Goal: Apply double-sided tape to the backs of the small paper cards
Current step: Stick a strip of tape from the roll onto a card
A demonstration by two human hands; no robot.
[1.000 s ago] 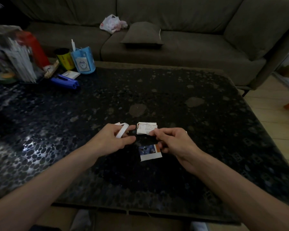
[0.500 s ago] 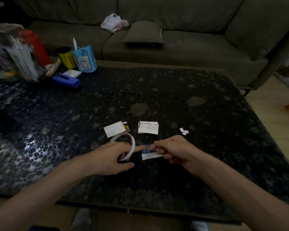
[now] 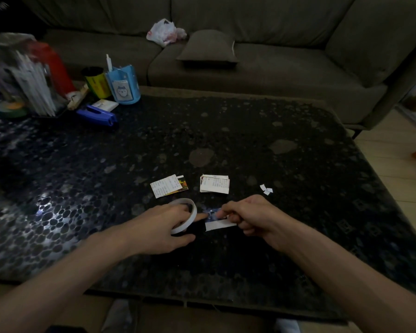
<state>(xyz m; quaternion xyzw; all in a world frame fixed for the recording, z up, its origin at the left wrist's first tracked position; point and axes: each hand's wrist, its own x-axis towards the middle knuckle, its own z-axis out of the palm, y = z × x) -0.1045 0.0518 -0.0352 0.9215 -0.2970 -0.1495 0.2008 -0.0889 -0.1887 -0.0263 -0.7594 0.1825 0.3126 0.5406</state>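
Mid-task, by my reading. On the dark table (image 3: 250, 131), far of the hands, lie two cards (image 3: 167, 186) overlapped at far left, one showing a white strip along its far edge that may be tape. To their right sits a squared-up stack of cards (image 3: 214, 183), printed side up. Whether the stack is taped or waiting cannot be told. White scraps (image 3: 266, 189) lie well to the right of the stack, possibly torn liner. One card is in work now, so at least this one is unfinished, and perhaps the stack as well.

The card (image 3: 220, 223) in work lies flat on the table between the two hands, at near centre, with a pale band along its near edge.

The left hand (image 3: 163, 227) grips the tape roll (image 3: 187, 213), fingers curled through and round the ring, roll tilted on edge just left of the card. One fingertip reaches to the card's left end — touching it, as far as I can see.

The right hand (image 3: 247, 217) has its fingers curled, thumb and forefinger pinching at the card's right portion. Whether a tape end is in that pinch too — cannot tell; too dim.
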